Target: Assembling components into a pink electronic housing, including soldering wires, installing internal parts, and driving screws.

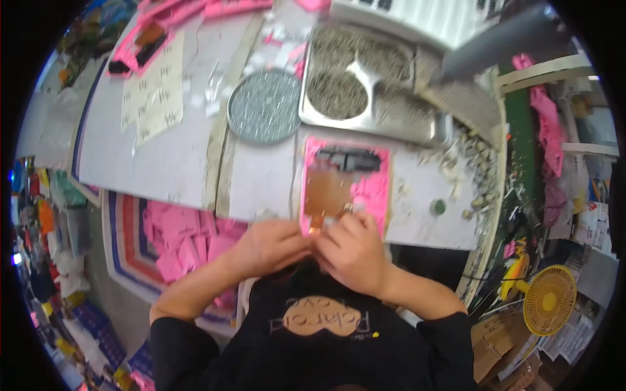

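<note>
1. the pink panel (372,192) lies flat on the table (257,189), straight in front of the person and at the near edge, its slightly longer axis running away from the body
2. on it sit a brown sheet (328,194) and, at the far end, a black piece (349,158) whose long axis runs left to right
3. a narrow copper-coloured tab (315,225) points from the sheet back toward the person, ending just beside the fingertips of both hands
4. the right hand (353,251) is the nearer one to the sheet: it overlaps the panel's near edge, fingers curled, with the sheet just beyond them and a little left
5. the left hand (279,245) comes in at the near left corner, its fingers held together; the two hands meet or nearly so, and i cannot tell whether either is clamped on anything
6. beyond the panel stand a round grey dish (264,140) to the left and a metal tray (405,135)
</note>
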A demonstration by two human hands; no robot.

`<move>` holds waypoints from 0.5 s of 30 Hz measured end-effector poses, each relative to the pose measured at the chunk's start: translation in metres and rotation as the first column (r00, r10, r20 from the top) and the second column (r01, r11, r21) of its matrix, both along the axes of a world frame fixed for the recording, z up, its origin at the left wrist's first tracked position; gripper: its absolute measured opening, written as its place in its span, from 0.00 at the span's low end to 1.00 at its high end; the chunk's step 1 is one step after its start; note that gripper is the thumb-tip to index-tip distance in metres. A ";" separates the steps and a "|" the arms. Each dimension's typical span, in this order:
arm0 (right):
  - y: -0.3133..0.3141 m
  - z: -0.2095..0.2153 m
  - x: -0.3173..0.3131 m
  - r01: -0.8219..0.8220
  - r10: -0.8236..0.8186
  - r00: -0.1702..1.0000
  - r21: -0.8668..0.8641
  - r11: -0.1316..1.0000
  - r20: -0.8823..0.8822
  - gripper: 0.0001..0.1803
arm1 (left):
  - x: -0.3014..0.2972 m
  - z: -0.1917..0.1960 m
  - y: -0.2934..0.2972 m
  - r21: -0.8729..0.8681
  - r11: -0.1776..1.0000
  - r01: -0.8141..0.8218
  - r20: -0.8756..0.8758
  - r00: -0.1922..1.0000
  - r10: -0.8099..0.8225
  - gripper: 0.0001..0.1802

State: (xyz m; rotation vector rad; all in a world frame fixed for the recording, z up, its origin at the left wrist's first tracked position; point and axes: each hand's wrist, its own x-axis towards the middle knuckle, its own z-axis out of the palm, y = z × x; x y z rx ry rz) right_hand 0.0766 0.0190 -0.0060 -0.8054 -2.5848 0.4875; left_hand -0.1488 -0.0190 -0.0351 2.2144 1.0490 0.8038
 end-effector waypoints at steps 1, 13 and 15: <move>0.019 0.004 0.013 -0.103 0.097 0.993 -0.103 0.989 -0.060 0.13 | -0.003 -0.004 0.004 0.027 0.999 0.036 0.033 0.999 -0.037 0.13; 0.425 0.075 0.113 0.443 -0.352 0.896 0.533 0.721 -0.270 0.07 | -0.008 0.000 0.021 -0.028 0.995 0.093 -0.011 0.996 -0.093 0.10; 0.476 0.071 0.079 0.417 -0.297 0.908 0.674 0.610 -0.294 0.07 | -0.008 0.002 0.016 -0.054 0.997 0.058 -0.008 0.998 -0.058 0.09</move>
